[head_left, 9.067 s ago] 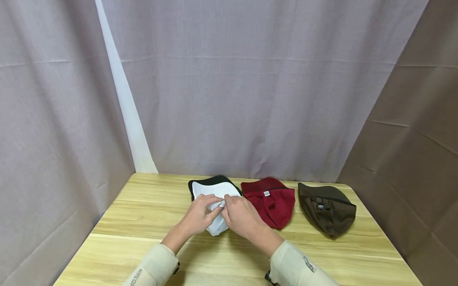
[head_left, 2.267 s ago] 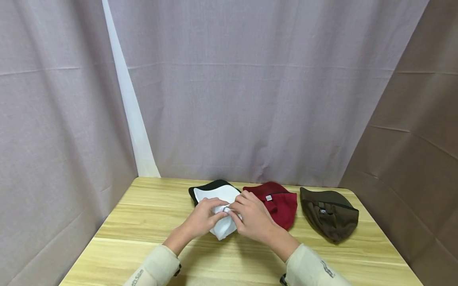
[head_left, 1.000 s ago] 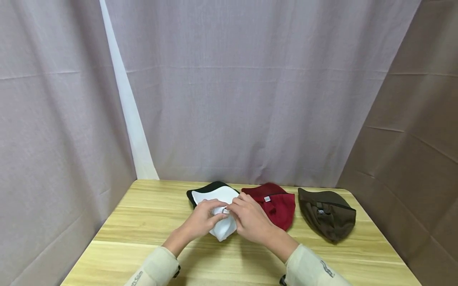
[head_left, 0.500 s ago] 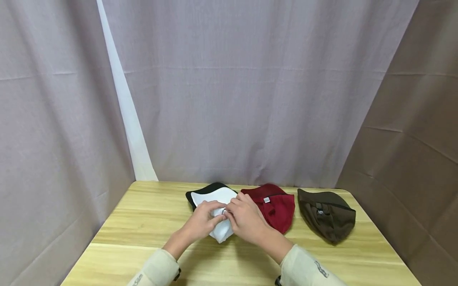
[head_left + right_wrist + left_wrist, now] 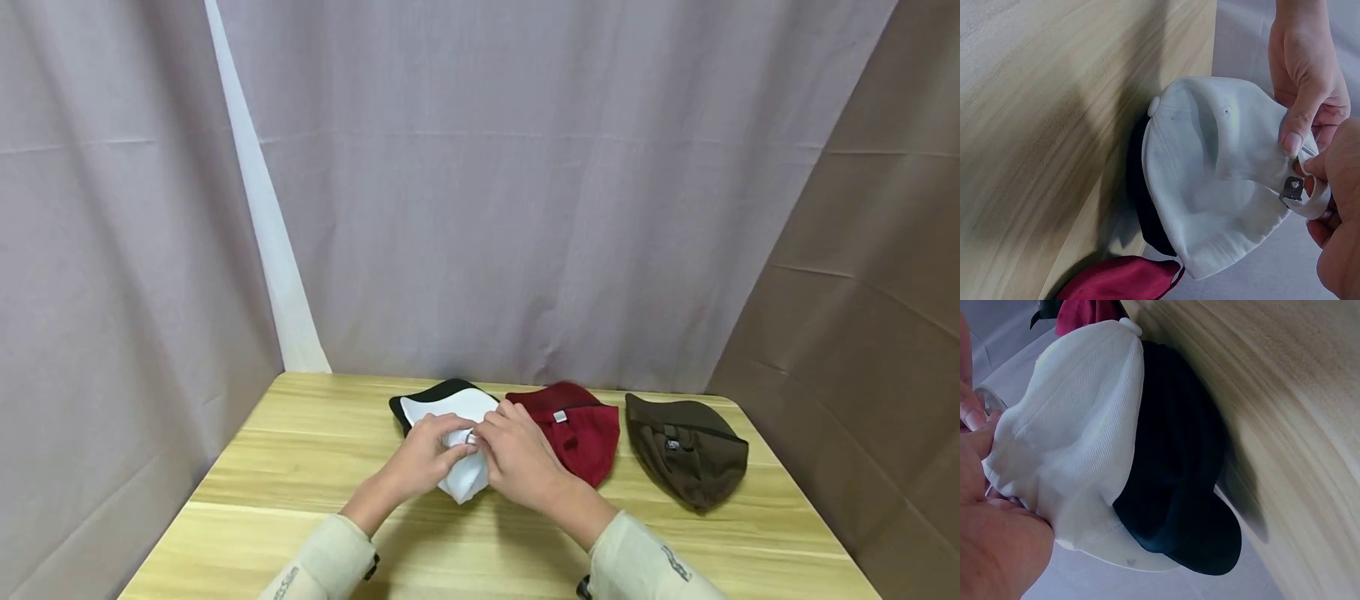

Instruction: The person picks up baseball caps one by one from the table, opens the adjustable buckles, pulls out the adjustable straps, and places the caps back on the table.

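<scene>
A white cap [image 5: 463,485] lies on top of a black cap [image 5: 1175,450], its brim over the black brim. At the white cap's back opening my left hand [image 5: 422,457] pinches the edge, thumb over the fabric. My right hand [image 5: 521,460] pinches the looped white strap [image 5: 1318,201] beside a small metal buckle [image 5: 1292,187]. The two hands' fingertips are close together there, and the right fingers are partly hidden behind the strap in the right wrist view. Most of the black cap is covered in the head view.
A dark red cap [image 5: 592,442] lies just right of the white one, partly behind my right hand. Farther right is a brown cap [image 5: 693,458]. All sit on a wooden table [image 5: 277,467], with grey curtains [image 5: 525,208] behind and at the sides.
Over the earlier frames both hands stay at the white cap's back strap. My right hand has changed its grip, its fingers now more bent and higher over the strap. The other caps stay put.
</scene>
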Action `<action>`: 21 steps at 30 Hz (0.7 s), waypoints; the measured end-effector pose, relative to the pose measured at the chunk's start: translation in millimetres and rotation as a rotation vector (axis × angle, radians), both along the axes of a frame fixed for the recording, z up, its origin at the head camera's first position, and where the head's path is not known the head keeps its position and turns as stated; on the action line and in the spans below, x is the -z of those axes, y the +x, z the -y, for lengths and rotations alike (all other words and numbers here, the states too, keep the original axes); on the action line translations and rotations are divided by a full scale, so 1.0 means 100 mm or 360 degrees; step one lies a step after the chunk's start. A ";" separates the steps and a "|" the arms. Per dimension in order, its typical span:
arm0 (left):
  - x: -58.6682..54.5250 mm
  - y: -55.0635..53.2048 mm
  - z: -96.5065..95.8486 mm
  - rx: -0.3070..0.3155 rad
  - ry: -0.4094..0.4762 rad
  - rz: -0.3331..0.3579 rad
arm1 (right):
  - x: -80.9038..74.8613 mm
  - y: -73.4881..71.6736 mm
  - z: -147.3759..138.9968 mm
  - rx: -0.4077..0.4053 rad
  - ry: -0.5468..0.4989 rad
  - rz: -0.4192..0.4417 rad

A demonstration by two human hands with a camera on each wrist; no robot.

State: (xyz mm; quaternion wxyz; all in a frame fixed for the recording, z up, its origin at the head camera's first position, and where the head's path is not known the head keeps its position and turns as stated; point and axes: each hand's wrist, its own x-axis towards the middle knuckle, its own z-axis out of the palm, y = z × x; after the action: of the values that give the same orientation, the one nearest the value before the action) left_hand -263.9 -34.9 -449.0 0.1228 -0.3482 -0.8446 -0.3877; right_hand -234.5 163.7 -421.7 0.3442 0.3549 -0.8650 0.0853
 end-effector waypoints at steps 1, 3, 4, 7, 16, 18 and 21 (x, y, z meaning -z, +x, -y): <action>-0.01 0.00 -0.01 0.0001 0.0002 0.0002 | 0.00 0.00 -0.01 -0.0008 -0.0002 -0.0002; -0.02 0.01 -0.01 0.0000 0.0002 0.0010 | 0.00 0.01 -0.03 -0.0020 -0.0003 -0.0003; -0.02 0.01 -0.02 -0.0002 0.0003 0.0006 | 0.00 0.01 -0.03 -0.0026 -0.0007 -0.0005; -0.03 0.01 -0.03 0.0004 0.0017 -0.0002 | -0.01 0.00 -0.05 -0.0033 -0.0007 -0.0010; -0.01 0.01 -0.01 0.0002 0.0000 -0.0007 | 0.00 0.02 -0.06 0.0004 -0.0020 0.0107; -0.01 0.02 -0.01 0.0008 0.0000 -0.0020 | -0.01 0.02 -0.05 0.0018 -0.0015 0.0104; -0.02 0.01 -0.02 0.0023 -0.0006 -0.0039 | -0.01 0.03 -0.05 0.0036 -0.0013 0.0084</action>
State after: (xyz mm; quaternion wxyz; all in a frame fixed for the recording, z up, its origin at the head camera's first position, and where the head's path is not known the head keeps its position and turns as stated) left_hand -262.8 -32.5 -446.9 0.1298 -0.3594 -0.8411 -0.3828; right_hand -231.9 168.3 -420.5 0.3236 0.3414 -0.8774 0.0942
